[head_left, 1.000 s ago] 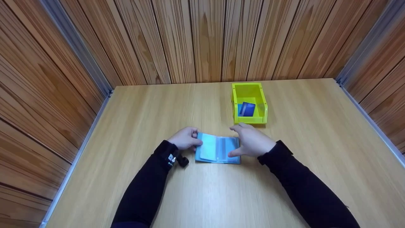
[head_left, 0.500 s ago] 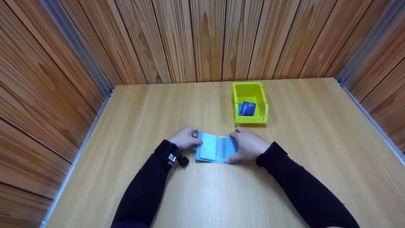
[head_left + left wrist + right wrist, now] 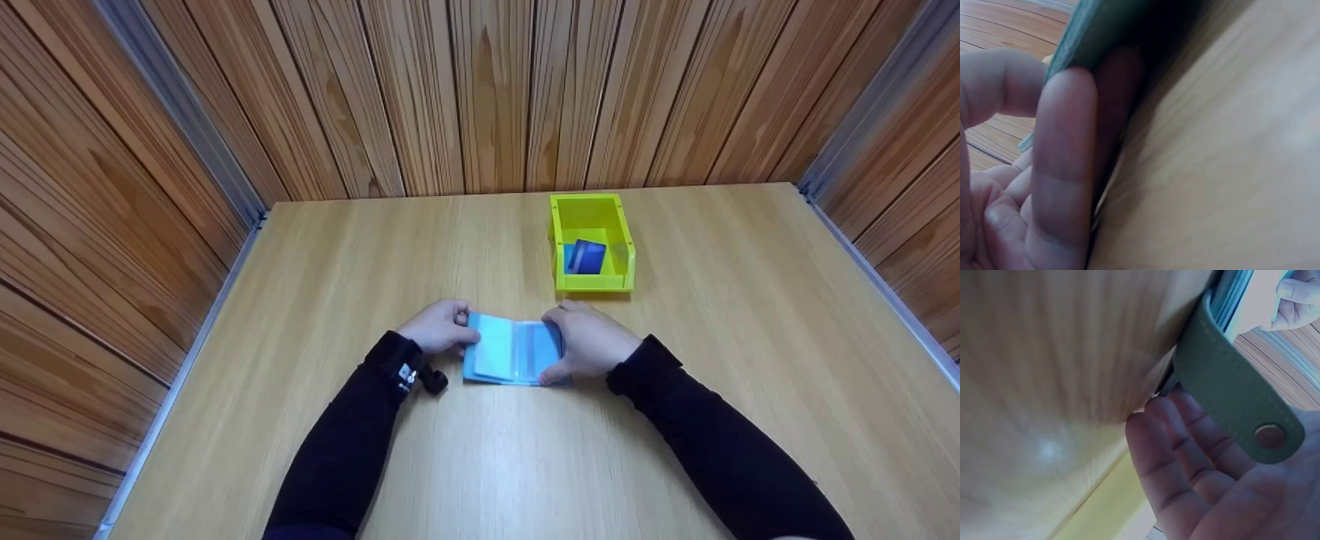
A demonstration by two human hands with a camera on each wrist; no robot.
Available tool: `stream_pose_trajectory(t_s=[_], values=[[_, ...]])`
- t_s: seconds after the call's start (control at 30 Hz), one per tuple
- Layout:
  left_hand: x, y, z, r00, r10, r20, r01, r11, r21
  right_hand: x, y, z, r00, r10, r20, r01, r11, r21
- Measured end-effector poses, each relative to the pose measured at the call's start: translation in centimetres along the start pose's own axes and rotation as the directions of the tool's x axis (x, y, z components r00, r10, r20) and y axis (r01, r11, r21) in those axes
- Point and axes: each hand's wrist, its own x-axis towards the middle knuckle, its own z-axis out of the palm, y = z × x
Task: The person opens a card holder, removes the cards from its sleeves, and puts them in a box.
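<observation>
A blue card holder (image 3: 496,351) with clear plastic sleeves lies spread apart on the table, its spine between the two hands. My left hand (image 3: 439,328) pinches the left cover, thumb on top; in the left wrist view its fingers (image 3: 1064,146) reach behind the cover's edge (image 3: 1081,42). At the right side, my right hand (image 3: 598,341) holds the edge, thumb near the close corner and index finger near the far one. In the right wrist view a stitched strap (image 3: 1230,382) with a metal snap (image 3: 1270,436) sticks out over the palm.
A yellow-green bin (image 3: 595,283) stands beyond the right hand, with a dark blue card (image 3: 589,257) and a lighter blue piece (image 3: 568,259) inside. Wood-plank walls (image 3: 487,97) enclose the table (image 3: 480,465) at the back and sides.
My right hand has come in from slightly above, and its spread fingers have drawn together onto the card holder's right edge. The left hand keeps its place.
</observation>
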Motion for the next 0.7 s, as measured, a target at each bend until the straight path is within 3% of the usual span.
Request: stream_pose_trajectory(t_s=[0.7], values=[[-0.1, 0.04, 0.04, 1.0, -0.003, -0.017, 0.003, 1.0, 0.004, 0.21, -0.07, 0.04, 0.999, 0.042, -0.027, -0.04, 0.996, 0.074]])
